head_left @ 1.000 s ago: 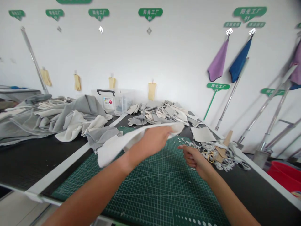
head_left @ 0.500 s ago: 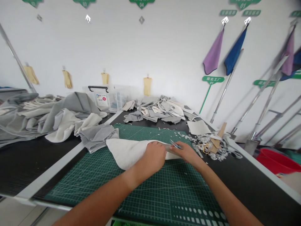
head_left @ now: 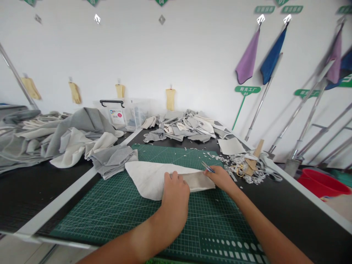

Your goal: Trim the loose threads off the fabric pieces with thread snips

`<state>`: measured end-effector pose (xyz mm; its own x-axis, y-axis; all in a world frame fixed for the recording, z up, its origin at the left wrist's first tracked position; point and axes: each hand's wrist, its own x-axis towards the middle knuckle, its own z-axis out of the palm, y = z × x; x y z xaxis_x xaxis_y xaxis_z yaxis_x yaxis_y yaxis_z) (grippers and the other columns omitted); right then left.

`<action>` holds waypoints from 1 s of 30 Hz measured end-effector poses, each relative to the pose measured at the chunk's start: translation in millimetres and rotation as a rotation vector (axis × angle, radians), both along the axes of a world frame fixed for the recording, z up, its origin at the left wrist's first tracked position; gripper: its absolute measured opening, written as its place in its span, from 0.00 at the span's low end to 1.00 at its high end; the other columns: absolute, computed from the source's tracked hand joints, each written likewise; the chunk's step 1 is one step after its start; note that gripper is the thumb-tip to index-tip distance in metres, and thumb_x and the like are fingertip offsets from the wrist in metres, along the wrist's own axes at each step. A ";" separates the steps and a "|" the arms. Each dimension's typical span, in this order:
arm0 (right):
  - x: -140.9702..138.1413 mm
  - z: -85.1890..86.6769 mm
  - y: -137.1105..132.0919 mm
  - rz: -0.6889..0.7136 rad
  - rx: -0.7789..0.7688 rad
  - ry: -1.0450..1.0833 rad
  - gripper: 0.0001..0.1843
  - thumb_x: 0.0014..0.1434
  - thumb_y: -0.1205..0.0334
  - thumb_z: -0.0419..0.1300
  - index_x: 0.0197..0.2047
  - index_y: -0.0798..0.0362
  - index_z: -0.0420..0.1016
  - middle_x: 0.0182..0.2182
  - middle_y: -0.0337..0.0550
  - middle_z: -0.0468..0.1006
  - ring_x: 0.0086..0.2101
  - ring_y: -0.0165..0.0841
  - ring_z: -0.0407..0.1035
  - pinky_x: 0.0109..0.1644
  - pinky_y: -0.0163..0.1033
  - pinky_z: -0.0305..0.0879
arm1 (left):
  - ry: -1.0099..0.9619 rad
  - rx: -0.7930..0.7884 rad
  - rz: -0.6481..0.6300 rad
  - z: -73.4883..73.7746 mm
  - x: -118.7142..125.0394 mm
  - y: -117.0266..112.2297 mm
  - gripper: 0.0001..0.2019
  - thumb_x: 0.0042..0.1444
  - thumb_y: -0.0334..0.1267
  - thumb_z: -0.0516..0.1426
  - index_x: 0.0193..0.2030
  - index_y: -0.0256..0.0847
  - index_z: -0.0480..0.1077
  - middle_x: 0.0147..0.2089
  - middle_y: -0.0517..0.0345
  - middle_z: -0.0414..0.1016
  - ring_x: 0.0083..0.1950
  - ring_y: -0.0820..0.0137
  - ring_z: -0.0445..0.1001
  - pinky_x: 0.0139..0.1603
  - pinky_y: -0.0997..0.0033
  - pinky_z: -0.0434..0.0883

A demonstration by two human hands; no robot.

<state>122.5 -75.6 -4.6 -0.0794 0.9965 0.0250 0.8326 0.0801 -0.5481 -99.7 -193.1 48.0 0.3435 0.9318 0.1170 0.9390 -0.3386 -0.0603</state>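
The left hand lies with fingers bent over a piece of white cloth with a grey-beige face turned up along its right part; its thumb is hidden, so whether it pinches or merely presses cannot be told. The right hand is closed around a slim, small tool with a blue body and a pale pointed tip, right at the cloth's right end; the tool's kind is too small to tell. The cloth lies on a dark green cutting mat with a pale printed grid, nearer the mat's far edge than its near one. By the mat's far left corner sits a folded stack of grey cloth. Toward the tabletop's right edge lie small white scraps, brown flat strips and a gold-coloured metal loop. A heap of grey and white cloth pieces fills the tabletop's far edge, beside a clear plastic box with a black handle, whose label reads "45L" in a red circle. On the wall, a green sign with white lettering reads "阳光工厂 01"; another green sign, cut off above, shows "04".
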 end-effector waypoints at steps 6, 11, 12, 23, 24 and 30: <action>8.9 1.6 2.4 -0.085 0.014 -0.063 0.15 0.60 0.51 0.57 0.33 0.52 0.79 0.29 0.44 0.79 0.33 0.37 0.72 0.33 0.35 0.53 | 0.020 0.004 0.065 4.3 -13.5 -16.2 0.16 0.55 0.24 0.52 0.43 0.39 0.78 0.41 0.38 0.79 0.47 0.47 0.71 0.46 0.46 0.62; 25.2 7.1 10.8 -0.152 0.012 -0.134 0.18 0.61 0.49 0.56 0.34 0.53 0.79 0.29 0.47 0.79 0.33 0.39 0.73 0.33 0.36 0.54 | -0.068 -0.198 -0.026 10.4 -30.6 -30.0 0.09 0.58 0.34 0.55 0.35 0.40 0.78 0.36 0.42 0.80 0.43 0.51 0.75 0.50 0.46 0.64; 28.5 7.3 12.9 -0.163 0.008 -0.142 0.18 0.61 0.49 0.56 0.35 0.53 0.80 0.29 0.48 0.79 0.34 0.40 0.73 0.33 0.36 0.54 | -0.104 -0.226 -0.073 10.0 -33.2 -30.7 0.09 0.60 0.38 0.55 0.34 0.42 0.78 0.37 0.43 0.80 0.43 0.51 0.75 0.50 0.47 0.64; 31.6 5.9 12.9 -0.102 -0.044 -0.227 0.16 0.59 0.49 0.59 0.37 0.53 0.81 0.31 0.48 0.80 0.35 0.40 0.74 0.33 0.36 0.55 | -0.171 0.186 0.236 -9.5 -59.4 54.8 0.21 0.59 0.38 0.58 0.59 0.37 0.68 0.59 0.37 0.70 0.60 0.47 0.65 0.57 0.45 0.63; 31.3 6.2 12.5 -0.103 -0.044 -0.229 0.17 0.59 0.49 0.59 0.37 0.53 0.81 0.31 0.47 0.80 0.35 0.40 0.74 0.33 0.36 0.55 | -0.182 0.202 0.298 -9.3 -65.0 67.3 0.22 0.60 0.39 0.57 0.60 0.36 0.67 0.59 0.36 0.70 0.60 0.46 0.65 0.57 0.46 0.64; 34.6 5.1 15.4 -0.105 -0.072 -0.182 0.19 0.60 0.47 0.58 0.33 0.53 0.81 0.27 0.44 0.78 0.33 0.38 0.73 0.33 0.36 0.55 | -0.353 0.116 0.464 -16.8 -99.7 135.6 0.37 0.57 0.50 0.60 0.68 0.35 0.57 0.62 0.34 0.69 0.62 0.44 0.66 0.57 0.51 0.67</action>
<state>157.1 -60.1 0.6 0.0287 0.9982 -0.0522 0.9201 -0.0467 -0.3889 -199.5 -57.5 31.3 -0.1748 0.9495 0.2605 0.9574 0.1021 0.2702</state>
